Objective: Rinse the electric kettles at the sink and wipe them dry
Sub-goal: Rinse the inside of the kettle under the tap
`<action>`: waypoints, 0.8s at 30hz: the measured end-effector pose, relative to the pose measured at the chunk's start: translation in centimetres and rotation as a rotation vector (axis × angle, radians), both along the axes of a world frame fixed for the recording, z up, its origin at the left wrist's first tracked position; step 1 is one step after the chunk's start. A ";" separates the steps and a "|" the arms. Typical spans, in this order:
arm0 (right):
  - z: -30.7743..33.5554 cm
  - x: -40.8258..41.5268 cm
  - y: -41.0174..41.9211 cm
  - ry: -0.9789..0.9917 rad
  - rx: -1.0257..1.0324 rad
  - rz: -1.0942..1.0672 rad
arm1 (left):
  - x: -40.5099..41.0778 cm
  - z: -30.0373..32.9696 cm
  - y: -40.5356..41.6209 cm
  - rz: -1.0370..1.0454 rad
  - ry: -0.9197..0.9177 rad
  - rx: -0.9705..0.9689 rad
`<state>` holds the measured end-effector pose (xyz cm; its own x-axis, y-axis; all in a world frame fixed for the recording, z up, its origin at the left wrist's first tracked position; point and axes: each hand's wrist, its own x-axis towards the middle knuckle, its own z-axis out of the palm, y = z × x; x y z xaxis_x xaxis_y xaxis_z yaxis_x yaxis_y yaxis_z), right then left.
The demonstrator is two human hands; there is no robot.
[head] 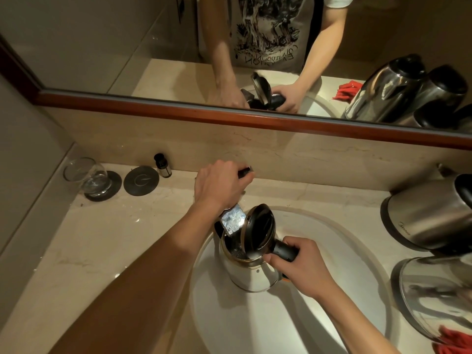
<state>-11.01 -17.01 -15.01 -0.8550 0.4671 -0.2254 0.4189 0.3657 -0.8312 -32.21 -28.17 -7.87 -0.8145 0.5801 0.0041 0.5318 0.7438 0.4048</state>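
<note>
A steel electric kettle (251,273) with its black lid (260,229) flipped open stands in the white sink basin (332,290), right under the faucet spout (233,218). My right hand (300,267) grips the kettle's black handle. My left hand (221,185) curls over the faucet lever, whose dark tip sticks out past my fingers. Water glints at the spout mouth above the kettle's opening. Two more steel kettles stand on the counter at the right, one at the back (429,213) and one near the front (439,295). A red cloth (453,341) lies by the front one.
On the beige marble counter (102,251) at the back left stand a drinking glass (88,177) on a dark coaster, a second round coaster (141,180) and a small dark bottle (162,166). A wood-framed mirror (229,116) runs along the wall behind.
</note>
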 end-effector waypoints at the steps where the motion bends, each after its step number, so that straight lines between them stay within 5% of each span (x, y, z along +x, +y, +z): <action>1: 0.0 0.0 0.0 0.000 0.002 0.002 | 0.0 0.0 0.0 -0.001 0.002 0.000; 24: 0.0 -0.2 0.0 -0.001 0.001 -0.006 | 0.0 -0.1 0.0 0.000 0.006 -0.008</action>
<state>-11.19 -17.01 -14.98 -0.8518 0.4727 -0.2258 0.4219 0.3636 -0.8306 -32.23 -28.16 -7.97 -0.8145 0.5801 0.0042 0.5340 0.7469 0.3962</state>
